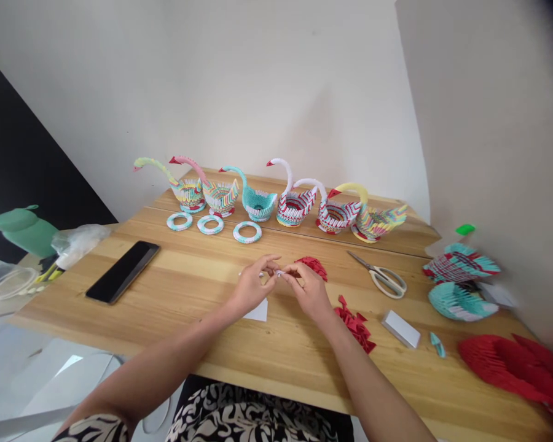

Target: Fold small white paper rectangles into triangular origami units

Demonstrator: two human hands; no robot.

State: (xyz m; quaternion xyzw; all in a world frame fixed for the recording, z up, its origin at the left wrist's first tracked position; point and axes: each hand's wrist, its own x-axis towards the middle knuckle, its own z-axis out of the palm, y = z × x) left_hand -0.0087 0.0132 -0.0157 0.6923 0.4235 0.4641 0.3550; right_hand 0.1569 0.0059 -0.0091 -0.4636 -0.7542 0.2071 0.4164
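Note:
My left hand (252, 283) and my right hand (309, 288) meet over the middle of the wooden table (203, 344), fingertips pinching one small white folded paper piece (279, 273) between them. A white paper slip (259, 310) lies under my left wrist. Red folded paper pieces (314, 265) sit just behind my right hand, and more red pieces (356, 324) lie beside my right wrist.
Several paper swans (258, 199) line the back of the table with three paper rings (247, 231) before them. A black phone (122, 271) lies at left. Scissors (383, 276), a white block (400, 329), teal paper fans (461, 301) and a red pile (511, 365) are at right.

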